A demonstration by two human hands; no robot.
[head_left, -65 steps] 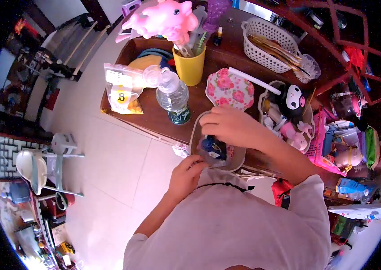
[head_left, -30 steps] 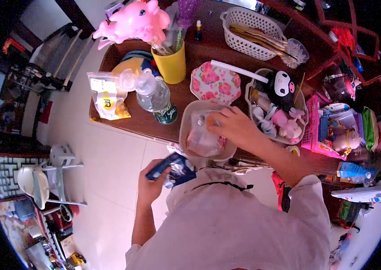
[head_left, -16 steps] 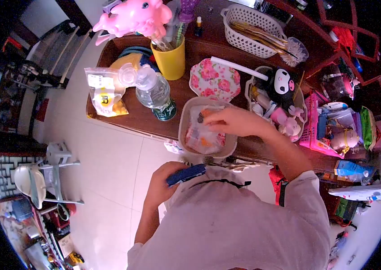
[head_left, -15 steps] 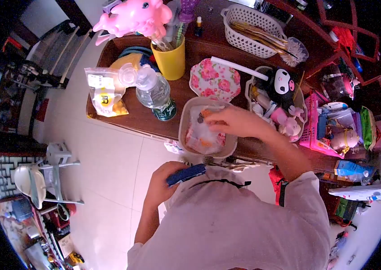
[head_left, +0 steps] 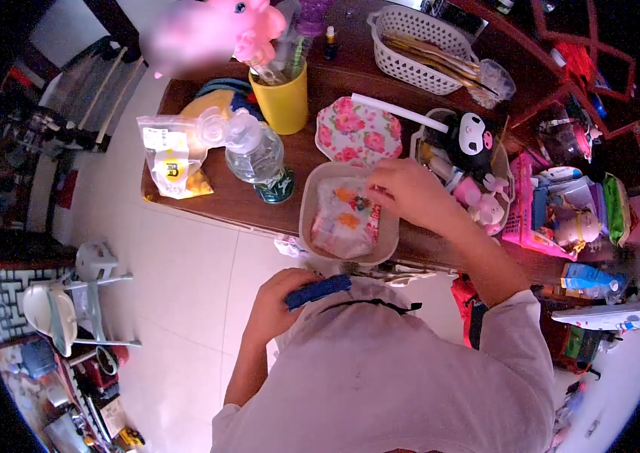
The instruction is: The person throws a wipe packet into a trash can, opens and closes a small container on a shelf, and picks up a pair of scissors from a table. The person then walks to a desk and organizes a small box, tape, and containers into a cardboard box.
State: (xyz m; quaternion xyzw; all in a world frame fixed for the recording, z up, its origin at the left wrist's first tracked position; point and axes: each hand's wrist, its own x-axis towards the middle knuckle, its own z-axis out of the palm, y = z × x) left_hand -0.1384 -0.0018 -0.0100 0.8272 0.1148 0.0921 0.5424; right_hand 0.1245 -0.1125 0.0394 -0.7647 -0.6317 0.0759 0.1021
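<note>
Near my waist, my left hand (head_left: 268, 303) is wrapped around a dark blue oblong thing (head_left: 318, 291), perhaps folded cloth. My right hand (head_left: 413, 195) is over the right side of a pale plastic tub (head_left: 307, 219), its fingers curled together at the inner rim. What they pinch, if anything, is hidden. A clear plastic packet (head_left: 341, 226) with orange and red print lies in the tub, close to those fingertips. Behind the tub is a floral tray (head_left: 357, 134). To its left stands a clear pump bottle (head_left: 258, 151).
On the dark wooden table (head_left: 222, 205) are a yellow cup (head_left: 282, 102), a snack bag (head_left: 172, 162) and a white basket (head_left: 418, 57). To the right sit a toy-filled container (head_left: 486, 204) and a pink basket (head_left: 520, 215). A white chair (head_left: 52, 309) stands at the left.
My right hand has moved right, from over the packet to the tub's right side, uncovering more of the packet's print. My left hand still holds the blue thing, shifted very slightly.
</note>
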